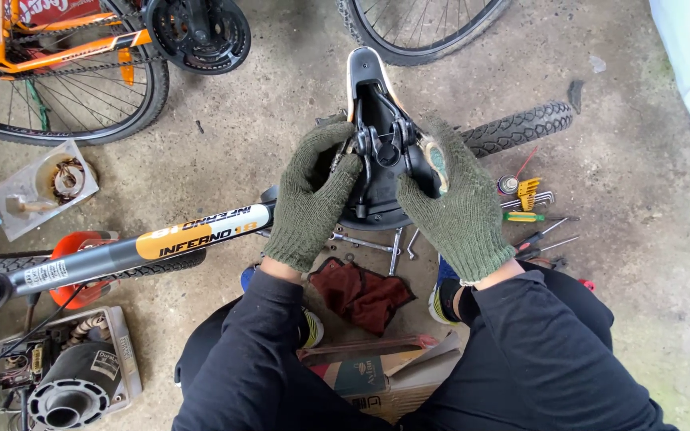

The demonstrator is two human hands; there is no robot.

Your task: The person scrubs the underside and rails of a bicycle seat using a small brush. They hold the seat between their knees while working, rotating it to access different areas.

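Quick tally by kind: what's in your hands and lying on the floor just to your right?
Saddle, held upside down by left hand and right hand: 1
Screwdrivers: 3
Hex key set: 1
Loose tyre: 1
Total: 6

I see a bicycle repair workshop: stained concrete floor (624, 263), orange-framed bicycle (57, 48) at 10 o'clock, scattered metal hand tools (533, 215) at 3 o'clock.
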